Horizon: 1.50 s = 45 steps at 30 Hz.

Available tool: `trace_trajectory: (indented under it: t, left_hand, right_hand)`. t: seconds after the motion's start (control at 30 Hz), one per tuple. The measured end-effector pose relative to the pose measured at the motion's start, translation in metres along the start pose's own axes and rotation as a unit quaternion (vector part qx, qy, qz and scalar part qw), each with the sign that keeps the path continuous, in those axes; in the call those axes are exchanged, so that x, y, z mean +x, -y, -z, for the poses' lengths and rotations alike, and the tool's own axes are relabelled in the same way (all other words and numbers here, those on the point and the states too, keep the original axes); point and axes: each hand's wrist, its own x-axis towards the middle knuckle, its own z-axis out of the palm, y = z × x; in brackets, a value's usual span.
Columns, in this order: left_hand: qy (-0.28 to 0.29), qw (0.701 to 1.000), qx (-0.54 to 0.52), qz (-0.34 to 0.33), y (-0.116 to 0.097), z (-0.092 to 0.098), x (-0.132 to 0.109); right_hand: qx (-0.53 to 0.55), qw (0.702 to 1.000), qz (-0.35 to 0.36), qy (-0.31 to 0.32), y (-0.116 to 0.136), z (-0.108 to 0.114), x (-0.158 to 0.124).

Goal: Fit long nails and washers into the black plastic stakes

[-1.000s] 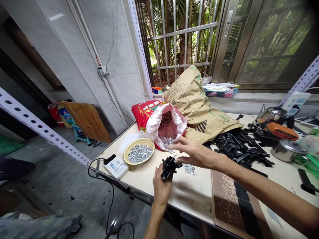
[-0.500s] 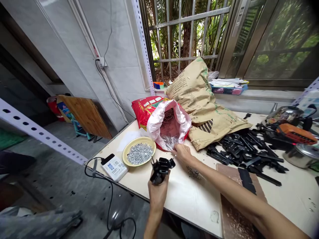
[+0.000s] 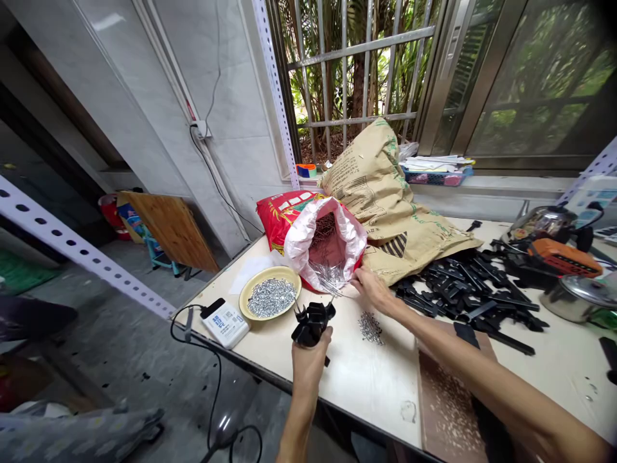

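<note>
heaped black parts (image 3: 463,283) and metal bits (image 3: 371,328) on a workbench (image 3: 366,399) show a workshop.

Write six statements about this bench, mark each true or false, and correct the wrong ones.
1. The left hand holds a black part. True.
2. The bowl holds shiny pieces. True.
3. The right hand is in the bowl. False: it is by the mouth of the red bag.
4. The brown sack is left of the red bag. False: it is to the right.
5. A small pile lies loose on the table. True.
6. The black heap surrounds the bowl. False: it lies by the brown sack.
</note>
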Motion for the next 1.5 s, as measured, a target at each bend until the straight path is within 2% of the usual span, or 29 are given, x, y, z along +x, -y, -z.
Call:
trace_trajectory:
  t: [0.13,0.2,0.27,0.33,0.4,0.5,0.57,0.63,0.7,0.83,0.93,1.03,1.07,1.13,1.2,1.27,1.4,1.5]
  left_hand:
    - [-0.008,0.999,0.042,-0.004,-0.004,-0.003,-0.003]
    - [-0.009,0.998,0.062,-0.032,-0.008,-0.008,-0.008]
    - [-0.007,0.996,0.058,-0.072,-0.012,-0.013,-0.015]
    - [-0.003,0.995,0.037,-0.091,-0.015,-0.016,-0.02]
    - [0.008,0.997,0.031,-0.064,-0.018,-0.018,-0.022]
    - [0.038,0.998,0.046,-0.009,-0.018,-0.017,-0.022]
    - [0.062,0.997,0.039,-0.004,-0.017,-0.019,-0.023]
    - [0.089,0.996,0.02,-0.008,-0.017,-0.022,-0.025]
    - [0.113,0.994,0.0,-0.007,-0.018,-0.027,-0.028]
    - [0.141,0.99,-0.014,-0.003,-0.023,-0.03,-0.033]
    - [0.149,0.989,-0.018,0.004,-0.022,-0.027,-0.033]
    - [0.135,0.99,-0.045,0.023,-0.02,-0.02,-0.031]
    - [0.118,0.991,-0.057,0.023,-0.02,-0.018,-0.031]
    - [0.063,0.995,-0.071,0.013,-0.021,-0.012,-0.031]
    - [0.012,0.997,-0.069,0.006,-0.024,-0.006,-0.028]
    - [-0.013,0.998,-0.06,0.003,-0.027,-0.002,-0.024]
    - [-0.02,0.999,-0.022,-0.016,-0.026,0.0,-0.016]
    - [0.002,0.999,0.004,-0.032,-0.021,-0.001,-0.014]
  right_hand:
    - [0.088,0.994,0.055,0.033,0.007,0.028,-0.026]
    - [0.131,0.984,0.097,0.067,0.015,0.032,-0.048]
    - [0.12,0.98,0.135,0.085,0.022,0.03,-0.07]
    - [0.074,0.987,0.129,0.063,0.026,0.029,-0.088]
    - [0.098,0.991,0.084,0.013,0.029,0.035,-0.097]
    - [0.25,0.966,0.047,-0.049,0.036,0.056,-0.097]
    - [0.31,0.945,0.087,-0.048,0.045,0.07,-0.093]
    - [0.304,0.941,0.148,-0.034,0.054,0.076,-0.089]
    - [0.269,0.943,0.192,-0.024,0.06,0.073,-0.085]
    - [0.215,0.946,0.243,0.025,0.057,0.056,-0.078]
    - [0.214,0.941,0.256,0.052,0.056,0.054,-0.073]
    - [0.273,0.935,0.225,0.028,0.055,0.058,-0.06]
    - [0.292,0.934,0.207,0.016,0.053,0.057,-0.052]
    - [0.268,0.951,0.152,-0.006,0.044,0.051,-0.035]
    - [0.181,0.979,0.088,-0.016,0.031,0.036,-0.019]
    - [0.101,0.994,0.034,-0.011,0.018,0.016,-0.007]
    - [0.043,0.998,-0.046,-0.001,0.008,-0.028,0.0]
    - [0.02,0.997,-0.076,-0.008,0.01,-0.042,0.001]
